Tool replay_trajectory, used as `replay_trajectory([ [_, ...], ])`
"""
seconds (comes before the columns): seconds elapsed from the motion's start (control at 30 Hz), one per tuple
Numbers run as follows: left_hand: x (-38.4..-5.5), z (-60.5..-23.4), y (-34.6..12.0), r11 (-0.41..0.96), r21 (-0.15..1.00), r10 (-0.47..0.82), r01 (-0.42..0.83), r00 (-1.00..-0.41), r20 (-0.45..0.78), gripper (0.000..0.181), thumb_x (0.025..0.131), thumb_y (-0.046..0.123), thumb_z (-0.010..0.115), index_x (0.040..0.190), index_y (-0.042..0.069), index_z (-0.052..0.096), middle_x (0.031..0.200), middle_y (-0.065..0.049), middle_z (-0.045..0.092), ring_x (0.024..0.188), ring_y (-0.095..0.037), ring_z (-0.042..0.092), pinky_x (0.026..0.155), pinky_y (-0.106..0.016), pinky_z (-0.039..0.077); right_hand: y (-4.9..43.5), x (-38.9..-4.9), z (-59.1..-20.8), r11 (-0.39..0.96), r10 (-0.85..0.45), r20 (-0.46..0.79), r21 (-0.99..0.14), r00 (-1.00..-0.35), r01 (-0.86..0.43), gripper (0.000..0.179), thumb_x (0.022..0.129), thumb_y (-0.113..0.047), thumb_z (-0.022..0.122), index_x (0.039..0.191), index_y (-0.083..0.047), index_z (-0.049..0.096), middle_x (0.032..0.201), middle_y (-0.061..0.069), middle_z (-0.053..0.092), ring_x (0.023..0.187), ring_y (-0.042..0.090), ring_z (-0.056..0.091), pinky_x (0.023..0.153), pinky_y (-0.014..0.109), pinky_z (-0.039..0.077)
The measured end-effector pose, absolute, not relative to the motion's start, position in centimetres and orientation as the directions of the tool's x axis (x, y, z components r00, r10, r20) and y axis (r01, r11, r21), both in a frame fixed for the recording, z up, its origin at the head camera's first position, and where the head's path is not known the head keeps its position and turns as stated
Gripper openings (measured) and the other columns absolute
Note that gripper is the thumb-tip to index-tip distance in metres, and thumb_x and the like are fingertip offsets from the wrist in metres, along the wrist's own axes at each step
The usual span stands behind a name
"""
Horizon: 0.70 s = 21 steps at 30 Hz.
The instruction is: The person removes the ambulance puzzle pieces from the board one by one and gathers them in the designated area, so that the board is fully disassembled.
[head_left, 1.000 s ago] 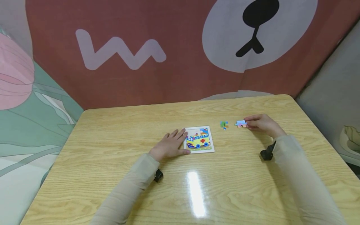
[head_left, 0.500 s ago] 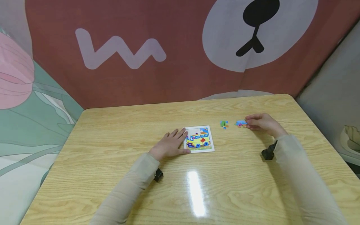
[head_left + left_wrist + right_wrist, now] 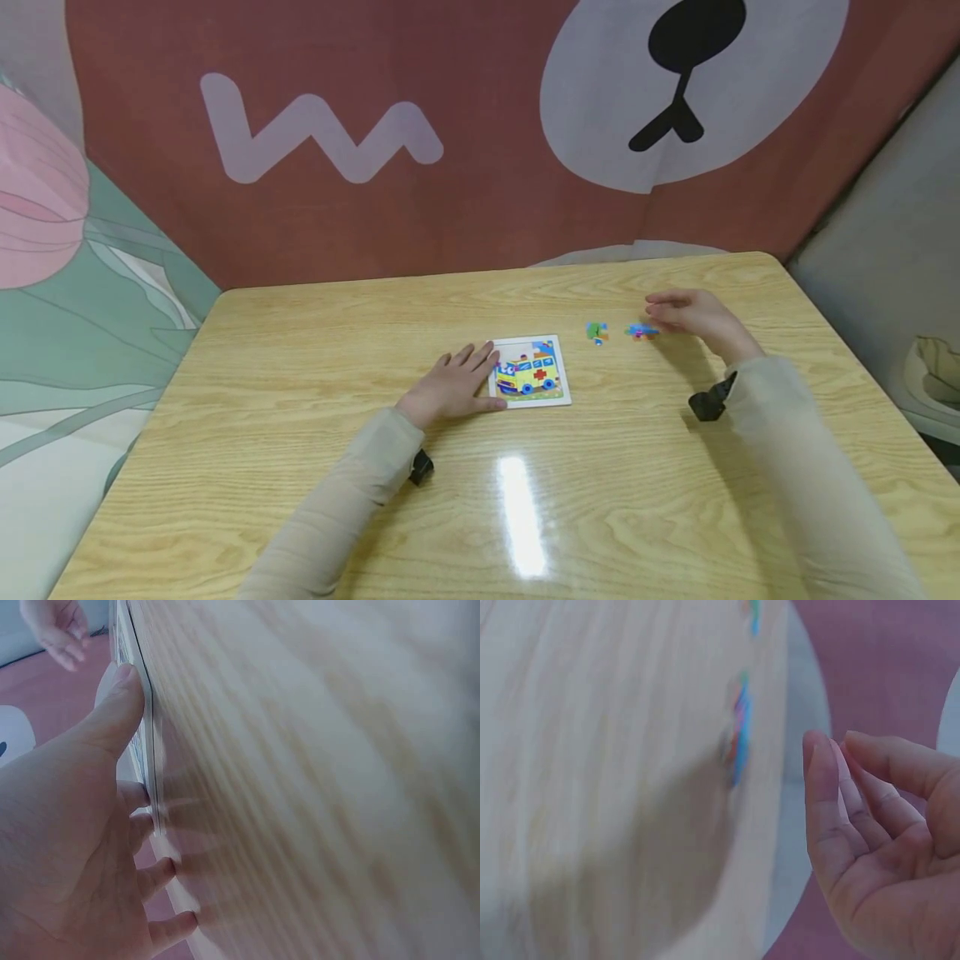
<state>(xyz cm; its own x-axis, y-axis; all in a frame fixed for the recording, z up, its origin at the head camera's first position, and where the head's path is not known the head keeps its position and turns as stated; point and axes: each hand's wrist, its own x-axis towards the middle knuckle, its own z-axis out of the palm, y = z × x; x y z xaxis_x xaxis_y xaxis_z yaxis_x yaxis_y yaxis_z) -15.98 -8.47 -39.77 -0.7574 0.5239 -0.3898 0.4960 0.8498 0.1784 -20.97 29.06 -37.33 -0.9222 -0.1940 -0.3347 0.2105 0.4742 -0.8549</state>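
A puzzle board (image 3: 529, 372) with a white border and a yellow ambulance picture lies mid-table. My left hand (image 3: 452, 388) rests at its left edge, fingers spread and thumb along the near corner; the left wrist view shows the thumb (image 3: 120, 705) against the board's rim. To the board's right lie two loose puzzle pieces: a green one (image 3: 597, 332) and a blue and pink one (image 3: 641, 332). My right hand (image 3: 693, 319) hovers just right of and above the blue and pink piece. In the right wrist view, its thumb and fingertips (image 3: 821, 754) come near each other with nothing seen between them.
The wood-grain table (image 3: 300, 467) reaches back to a reddish-brown wall hanging (image 3: 480, 208) with a cartoon face. A grey surface (image 3: 885, 192) borders the right side. Glare (image 3: 522, 517) shows near the table's front.
My right hand has let go of the blue and pink puzzle piece and risen a little off it; the piece now lies on the table. My left hand has stayed put.
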Motion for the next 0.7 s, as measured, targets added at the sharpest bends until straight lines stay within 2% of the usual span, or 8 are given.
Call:
replay_trajectory([
  [0.1,-16.0,-39.9,-8.5,0.849,0.173,0.525,0.500,-0.757,-0.389,0.085,0.092,0.064,0.041,0.155,0.017,0.009,0.163,-0.001,0.001,0.150,-0.029,0.008,0.120,-0.053,0.016,27.3,-20.9,-36.6,0.508,-0.209,-0.303,-0.846,-0.930,0.162,0.054,0.098,-0.019,0.054,0.142,0.008,0.037,0.117,0.001,0.065,0.085,-0.015,0.058,0.084,0.015,0.052],
  [0.17,-16.0,-39.9,-8.5,0.848,0.172,0.527,0.502,-0.757,-0.387,0.085,0.092,0.064,0.040,0.155,0.017,0.009,0.163,-0.001,0.002,0.150,-0.029,0.009,0.120,-0.053,0.016,26.1,-20.9,-36.4,0.529,-0.228,-0.291,-0.838,-0.929,0.133,0.052,0.097,-0.018,0.055,0.141,0.007,0.040,0.130,0.017,0.058,0.085,-0.014,0.057,0.085,0.017,0.052],
  [0.23,-16.0,-40.0,-8.5,0.848,0.175,0.527,0.501,-0.756,-0.387,0.084,0.093,0.064,0.040,0.155,0.017,0.009,0.163,-0.001,0.001,0.150,-0.029,0.008,0.120,-0.053,0.016,24.9,-20.9,-36.3,0.549,-0.248,-0.272,-0.830,-0.930,0.097,0.049,0.097,-0.016,0.055,0.139,0.006,0.043,0.136,0.027,0.051,0.085,-0.011,0.057,0.081,0.020,0.053],
  [0.27,-16.0,-40.0,-8.5,0.848,0.175,0.526,0.500,-0.756,-0.390,0.085,0.093,0.064,0.040,0.155,0.017,0.008,0.163,-0.001,0.001,0.150,-0.029,0.008,0.120,-0.053,0.015,24.3,-20.9,-36.3,0.561,-0.253,-0.265,-0.824,-0.930,0.082,0.048,0.096,-0.015,0.056,0.138,0.005,0.045,0.135,0.028,0.052,0.084,-0.008,0.058,0.077,0.021,0.053],
  [0.4,-16.0,-40.0,-8.5,0.849,0.175,0.524,0.498,-0.752,-0.399,0.085,0.092,0.065,0.040,0.155,0.018,0.006,0.163,0.000,-0.001,0.151,-0.029,0.007,0.121,-0.052,0.014,21.8,-20.9,-36.6,0.588,-0.284,-0.237,-0.809,-0.929,0.027,0.041,0.095,-0.010,0.056,0.132,0.006,0.051,0.127,0.028,0.057,0.093,0.013,0.064,0.077,0.028,0.054],
  [0.53,-16.1,-40.0,-8.5,0.849,0.175,0.524,0.499,-0.751,-0.402,0.085,0.093,0.065,0.040,0.156,0.018,0.006,0.163,0.000,-0.002,0.151,-0.029,0.006,0.121,-0.053,0.014,19.9,-20.9,-37.4,0.606,-0.330,-0.208,-0.795,-0.921,-0.038,0.037,0.093,-0.004,0.055,0.128,0.008,0.055,0.125,0.030,0.058,0.109,0.035,0.062,0.083,0.033,0.054],
  [0.7,-16.2,-40.0,-8.5,0.851,0.174,0.520,0.495,-0.752,-0.406,0.085,0.092,0.065,0.039,0.156,0.018,0.006,0.163,0.000,-0.002,0.151,-0.029,0.006,0.121,-0.053,0.014,18.1,-21.0,-38.5,0.623,-0.382,-0.184,-0.775,-0.905,-0.105,0.034,0.090,0.001,0.060,0.123,0.009,0.058,0.123,0.029,0.060,0.113,0.041,0.060,0.088,0.037,0.055],
])
